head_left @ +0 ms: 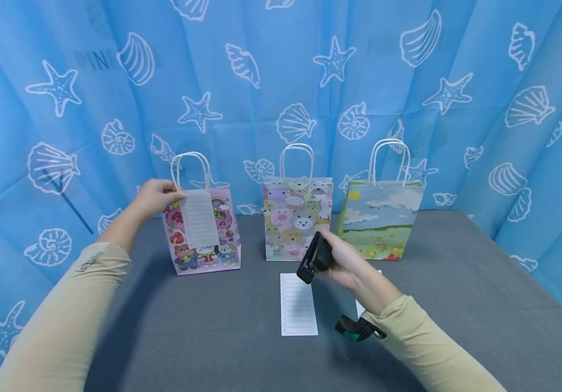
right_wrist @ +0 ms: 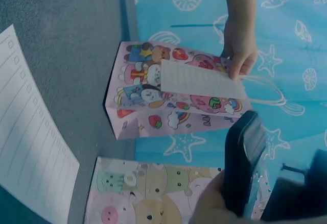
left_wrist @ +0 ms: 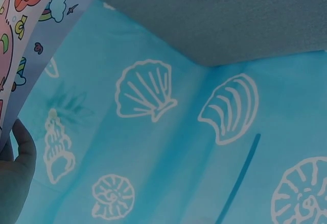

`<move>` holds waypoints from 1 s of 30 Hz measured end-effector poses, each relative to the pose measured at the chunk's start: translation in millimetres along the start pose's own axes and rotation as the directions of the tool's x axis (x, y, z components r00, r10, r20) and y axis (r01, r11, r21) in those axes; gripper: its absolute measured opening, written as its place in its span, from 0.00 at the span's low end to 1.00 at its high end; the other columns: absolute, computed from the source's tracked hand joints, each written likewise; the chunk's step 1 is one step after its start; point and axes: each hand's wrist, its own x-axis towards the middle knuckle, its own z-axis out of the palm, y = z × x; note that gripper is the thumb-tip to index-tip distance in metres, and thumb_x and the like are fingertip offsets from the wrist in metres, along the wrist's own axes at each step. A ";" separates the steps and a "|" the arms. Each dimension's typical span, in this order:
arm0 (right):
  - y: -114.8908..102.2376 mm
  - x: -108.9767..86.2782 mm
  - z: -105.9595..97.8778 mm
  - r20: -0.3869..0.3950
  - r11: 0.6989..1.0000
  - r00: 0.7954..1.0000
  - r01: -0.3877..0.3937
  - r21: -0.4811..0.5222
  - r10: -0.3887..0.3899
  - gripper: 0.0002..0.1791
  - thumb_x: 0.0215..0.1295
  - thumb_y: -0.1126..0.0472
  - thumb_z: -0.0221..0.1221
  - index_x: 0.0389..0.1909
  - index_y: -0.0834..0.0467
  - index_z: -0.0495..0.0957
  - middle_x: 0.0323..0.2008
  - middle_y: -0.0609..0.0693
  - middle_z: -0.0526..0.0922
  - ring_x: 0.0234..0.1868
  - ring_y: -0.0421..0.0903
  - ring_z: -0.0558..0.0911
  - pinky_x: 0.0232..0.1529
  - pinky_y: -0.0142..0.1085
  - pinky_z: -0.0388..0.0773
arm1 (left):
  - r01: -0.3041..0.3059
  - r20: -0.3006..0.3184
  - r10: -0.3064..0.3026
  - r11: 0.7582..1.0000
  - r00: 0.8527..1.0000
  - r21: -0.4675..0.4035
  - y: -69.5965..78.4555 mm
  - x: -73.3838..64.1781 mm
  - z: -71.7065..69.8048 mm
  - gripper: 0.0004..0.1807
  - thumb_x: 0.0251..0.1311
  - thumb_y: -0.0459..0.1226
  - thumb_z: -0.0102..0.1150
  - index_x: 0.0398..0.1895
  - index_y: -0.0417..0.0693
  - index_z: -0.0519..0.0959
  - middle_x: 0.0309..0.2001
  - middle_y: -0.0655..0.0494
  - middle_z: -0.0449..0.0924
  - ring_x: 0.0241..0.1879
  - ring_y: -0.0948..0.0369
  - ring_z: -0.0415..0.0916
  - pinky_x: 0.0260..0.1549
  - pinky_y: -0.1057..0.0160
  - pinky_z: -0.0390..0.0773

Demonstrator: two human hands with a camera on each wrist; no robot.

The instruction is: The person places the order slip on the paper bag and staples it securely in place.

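On the left stands a pink paper bag (head_left: 232, 256) with cartoon animals and white handles. My left hand (head_left: 155, 197) pinches a lined paper slip (head_left: 199, 220) against the bag's top front edge, thumb on the slip. In the right wrist view the slip (right_wrist: 199, 80) lies flat along the bag's front (right_wrist: 138, 124). My right hand (head_left: 346, 258) grips a black stapler (head_left: 316, 258) in front of the middle bag, apart from the pink one. The left wrist view catches only part of the left hand (left_wrist: 20, 168) at the bag's edge.
An animal-print bag (head_left: 290, 218) stands in the middle, and a landscape-print bag (head_left: 383, 218) to its right. Another lined slip (head_left: 298, 305) lies on the grey table (head_left: 212, 337); a further slip is partly hidden under the right forearm. A blue shell-print curtain (head_left: 281, 71) hangs behind.
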 end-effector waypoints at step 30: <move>1.0 11.8 45.3 0.407 0.992 0.905 0.121 0.024 -0.120 0.47 0.63 0.59 0.65 0.74 0.54 0.45 0.57 0.56 0.67 0.59 0.51 0.71 0.68 0.53 0.55 | -0.007 -0.004 0.007 1.000 1.000 0.004 -1.0 -0.7 0.9 0.13 0.69 0.38 0.55 0.32 0.34 0.74 0.25 0.51 0.71 0.25 0.58 0.63 0.27 0.60 0.66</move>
